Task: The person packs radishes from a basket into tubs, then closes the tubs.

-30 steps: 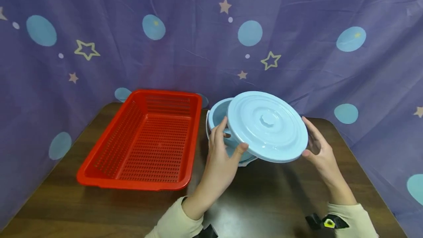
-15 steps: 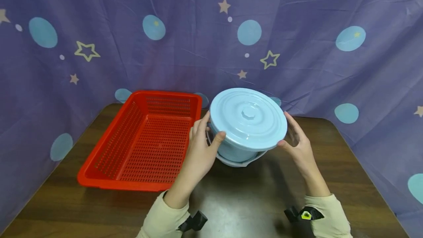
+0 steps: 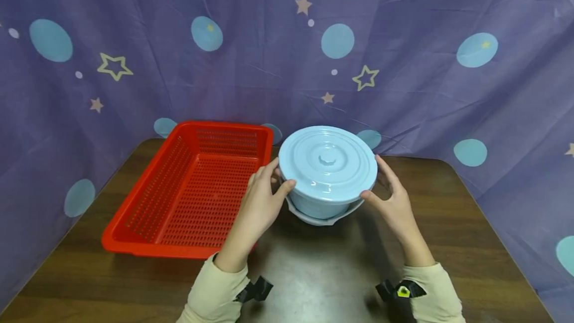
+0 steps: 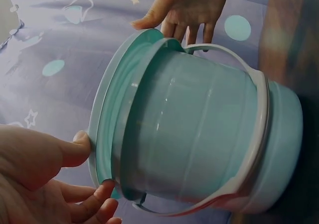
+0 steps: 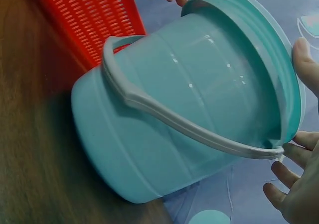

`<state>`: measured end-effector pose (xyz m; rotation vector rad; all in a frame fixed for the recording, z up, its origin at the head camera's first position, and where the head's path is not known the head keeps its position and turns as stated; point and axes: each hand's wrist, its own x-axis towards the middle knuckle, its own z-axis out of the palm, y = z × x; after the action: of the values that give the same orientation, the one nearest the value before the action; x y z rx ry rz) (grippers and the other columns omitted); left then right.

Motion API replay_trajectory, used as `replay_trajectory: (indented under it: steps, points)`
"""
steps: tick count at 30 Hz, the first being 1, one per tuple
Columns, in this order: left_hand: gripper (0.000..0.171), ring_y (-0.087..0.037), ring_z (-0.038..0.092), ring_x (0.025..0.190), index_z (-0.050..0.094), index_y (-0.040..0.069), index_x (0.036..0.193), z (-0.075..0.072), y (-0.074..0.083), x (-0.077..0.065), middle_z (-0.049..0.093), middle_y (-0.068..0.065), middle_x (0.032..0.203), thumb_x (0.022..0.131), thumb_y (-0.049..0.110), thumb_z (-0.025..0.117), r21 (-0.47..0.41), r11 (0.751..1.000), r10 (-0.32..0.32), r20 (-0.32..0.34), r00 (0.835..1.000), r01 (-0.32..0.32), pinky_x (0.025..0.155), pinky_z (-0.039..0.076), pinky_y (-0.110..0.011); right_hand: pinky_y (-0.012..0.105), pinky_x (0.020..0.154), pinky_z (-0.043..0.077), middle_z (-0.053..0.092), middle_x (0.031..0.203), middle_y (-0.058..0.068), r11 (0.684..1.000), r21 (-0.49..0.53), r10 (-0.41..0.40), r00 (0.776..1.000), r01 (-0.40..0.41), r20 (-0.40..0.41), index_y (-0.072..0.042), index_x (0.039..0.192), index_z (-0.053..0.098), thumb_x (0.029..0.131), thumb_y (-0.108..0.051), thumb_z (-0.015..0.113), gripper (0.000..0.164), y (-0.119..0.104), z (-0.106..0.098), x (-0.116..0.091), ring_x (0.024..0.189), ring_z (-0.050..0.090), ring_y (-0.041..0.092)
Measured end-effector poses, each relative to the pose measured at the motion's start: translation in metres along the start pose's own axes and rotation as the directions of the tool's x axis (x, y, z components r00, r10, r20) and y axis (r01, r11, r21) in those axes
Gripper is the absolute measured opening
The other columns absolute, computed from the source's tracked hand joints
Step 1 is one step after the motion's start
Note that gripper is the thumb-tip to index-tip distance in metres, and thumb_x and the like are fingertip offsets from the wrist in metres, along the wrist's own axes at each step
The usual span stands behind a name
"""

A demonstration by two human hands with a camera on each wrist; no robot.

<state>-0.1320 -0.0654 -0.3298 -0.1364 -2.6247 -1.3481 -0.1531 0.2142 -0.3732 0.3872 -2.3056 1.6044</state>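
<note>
A light blue round lid with a small raised knob lies over the mouth of a light blue bucket. In the left wrist view a narrow gap shows between the lid and the bucket's rim. My left hand pinches the lid's left edge, thumb above and fingertips beneath. On the opposite edge my right hand holds the lid between thumb and fingers. The bucket's grey handle hangs down along the front of its wall. What is inside the bucket is hidden.
A red perforated plastic basket stands on the brown wooden table, left of the bucket and close to my left forearm. Behind the table hangs a purple curtain with stars and dots.
Both hands have carried the lid leftward and lowered it over the bucket. It was tilted and off to the right, with the bucket's mouth partly showing; now the lid covers it.
</note>
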Motion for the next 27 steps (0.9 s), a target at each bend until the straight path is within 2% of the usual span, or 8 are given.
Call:
replay_trajectory:
  steps: [4,13,15,21,27]
  points:
    - [0.065,-0.025,0.047,0.108,0.043,0.005,0.149,0.0011,-0.0024,0.0016,0.056,-0.008,0.113,0.095,0.03,0.068,0.033,0.999,-0.004,-0.004,1.0,0.004,0.086,0.042,-0.04,0.049,0.108,0.029,0.042,0.152,0.008,1.0,-0.004,0.02,1.0,-0.02,0.006,-0.019,0.155,0.033,0.087,-0.009,0.075,0.08,0.0,0.0023,-0.0004,0.128,0.047,0.02]
    - [0.07,-0.025,0.043,0.11,0.04,0.004,0.15,0.004,-0.0032,0.001,0.052,-0.007,0.122,0.094,0.034,0.069,0.097,0.995,-0.017,0.032,0.999,0.014,0.082,0.04,-0.039,0.048,0.106,0.033,0.041,0.153,0.005,1.0,0.012,0.025,1.0,-0.025,0.001,-0.016,0.155,0.035,0.088,-0.006,0.073,0.077,0.0037,0.0026,-0.0001,0.125,0.049,0.02]
    - [0.071,-0.024,0.042,0.111,0.039,0.005,0.151,0.0045,-0.0032,0.0005,0.051,-0.007,0.125,0.094,0.035,0.069,0.096,0.995,-0.022,0.039,0.999,0.018,0.081,0.04,-0.039,0.045,0.104,0.035,0.041,0.153,0.004,0.999,0.012,0.032,0.999,-0.032,0.005,-0.017,0.154,0.035,0.089,-0.006,0.073,0.076,0.0046,0.0021,-0.0003,0.126,0.049,0.022]
    - [0.07,-0.024,0.042,0.11,0.04,0.006,0.15,0.0048,-0.0036,0.0009,0.05,-0.007,0.127,0.094,0.035,0.069,0.102,0.995,-0.016,0.034,0.999,0.013,0.08,0.04,-0.038,0.024,0.097,0.042,0.042,0.152,0.007,0.999,-0.001,0.038,0.999,-0.038,0.019,-0.018,0.154,0.036,0.09,-0.007,0.072,0.074,0.0067,0.0004,0.0004,0.126,0.049,0.024]
    - [0.07,-0.028,0.04,0.123,0.039,0.008,0.151,0.0015,-0.0032,0.0024,0.044,-0.013,0.142,0.095,0.039,0.066,0.144,0.99,-0.003,0.046,0.999,-0.004,0.094,0.042,-0.047,0.022,0.098,0.039,0.043,0.15,0.01,1.0,-0.03,0.004,0.999,-0.003,0.034,-0.018,0.155,0.035,0.089,-0.008,0.073,0.076,0.0055,-0.0027,0.0031,0.118,0.052,0.013]
